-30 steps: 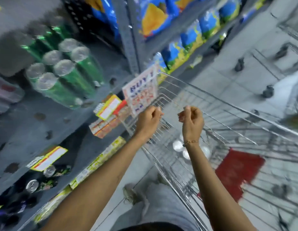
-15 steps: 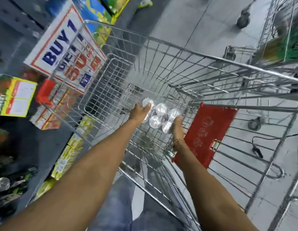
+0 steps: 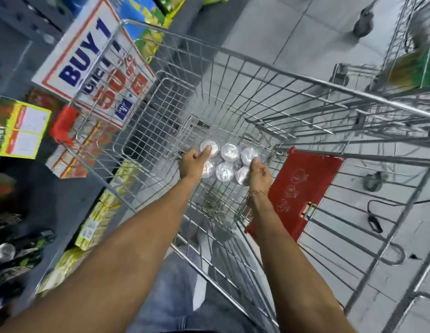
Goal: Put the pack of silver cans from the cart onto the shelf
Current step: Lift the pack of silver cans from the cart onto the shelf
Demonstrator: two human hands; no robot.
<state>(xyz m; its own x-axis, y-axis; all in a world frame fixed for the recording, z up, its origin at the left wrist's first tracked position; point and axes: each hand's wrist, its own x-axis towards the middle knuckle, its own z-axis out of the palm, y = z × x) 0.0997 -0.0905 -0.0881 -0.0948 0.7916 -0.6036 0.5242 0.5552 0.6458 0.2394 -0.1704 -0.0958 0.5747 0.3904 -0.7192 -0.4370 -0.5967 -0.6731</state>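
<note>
A pack of silver cans (image 3: 227, 162) stands upright on the floor of the wire shopping cart (image 3: 257, 70), tops facing me in two rows of three. My left hand (image 3: 193, 161) grips the pack's left side, thumb over the top-left can. My right hand (image 3: 259, 173) holds the pack's right side, fingers against the two right cans. Both arms reach down into the cart. The shelf (image 3: 24, 193) runs along the left, dark and blurred.
A red fold-down seat flap (image 3: 303, 188) hangs at the cart's near right. A "BUY 1" promo sign (image 3: 89, 61) and price tags stick out from the shelf. Yellow boxes (image 3: 98, 219) and dark cans (image 3: 7, 251) fill lower shelves. Another cart (image 3: 413, 44) stands far right.
A second ago both hands were closed above the cart rim near the shelf. They dropped into the cart and took hold of the pack's two sides; the grip has since tightened.
</note>
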